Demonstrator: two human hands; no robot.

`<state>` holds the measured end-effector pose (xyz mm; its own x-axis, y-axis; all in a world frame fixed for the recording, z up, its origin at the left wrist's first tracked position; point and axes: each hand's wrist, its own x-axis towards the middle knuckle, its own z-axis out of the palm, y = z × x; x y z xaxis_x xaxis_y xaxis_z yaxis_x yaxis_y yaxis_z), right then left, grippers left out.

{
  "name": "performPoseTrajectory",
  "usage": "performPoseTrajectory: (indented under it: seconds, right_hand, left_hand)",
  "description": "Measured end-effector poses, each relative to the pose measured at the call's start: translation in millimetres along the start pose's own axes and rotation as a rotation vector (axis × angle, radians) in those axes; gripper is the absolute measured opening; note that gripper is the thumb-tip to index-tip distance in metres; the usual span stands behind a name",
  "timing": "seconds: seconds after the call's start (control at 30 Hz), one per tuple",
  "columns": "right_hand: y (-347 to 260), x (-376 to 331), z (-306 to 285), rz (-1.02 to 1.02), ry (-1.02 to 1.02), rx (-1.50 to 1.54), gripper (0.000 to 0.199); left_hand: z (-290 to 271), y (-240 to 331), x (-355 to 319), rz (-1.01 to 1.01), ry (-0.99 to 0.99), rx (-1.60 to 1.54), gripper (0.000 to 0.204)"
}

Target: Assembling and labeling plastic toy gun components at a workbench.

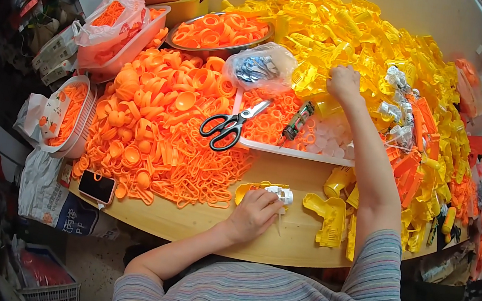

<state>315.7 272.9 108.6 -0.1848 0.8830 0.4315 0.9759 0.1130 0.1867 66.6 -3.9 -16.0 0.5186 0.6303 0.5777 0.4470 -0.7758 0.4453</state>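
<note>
My left hand (253, 213) is closed over a yellow plastic half shell (245, 191) close to the table's front edge. A white and silvery part (281, 195) pokes out by its fingertips, with a thin wire hanging below. To the right lies another yellow half shell (329, 218), shaped like a toy gun. My right arm stretches forward, and its hand (343, 84) is curled at the near side of a heap of yellow plastic shells (380, 47). The fingertips are partly hidden, so whatever they pinch cannot be made out.
Black-handled scissors (228, 128) rest on the edge of a white tray (295, 152) with orange rings and translucent discs. Orange plastic parts (160, 122) pile up at left, beside a phone (97, 187). A bag of silvery pieces (260, 67) and a metal bowl (174, 35) stand behind.
</note>
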Motion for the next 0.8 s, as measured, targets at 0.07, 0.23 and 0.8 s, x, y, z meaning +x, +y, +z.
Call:
performPoseTrajectory:
  seconds: [0.07, 0.23, 0.8]
  right_hand:
    - [-4.0, 3.6, 5.5, 0.093, -0.110, 0.000, 0.019]
    - [3.7, -10.5, 13.8, -0.021, 0.312, -0.010, 0.012]
    - [-107.2, -235.2, -73.1, 0.529, -0.095, 1.766, 0.010]
  left_hand:
    - [-1.2, -0.2, -0.1, 0.000, -0.007, -0.008, 0.032]
    - [-8.0, -3.5, -1.0, 0.027, -0.032, -0.054, 0.033]
    - [-50.6, -7.0, 44.1, -0.305, 0.398, -0.452, 0.061]
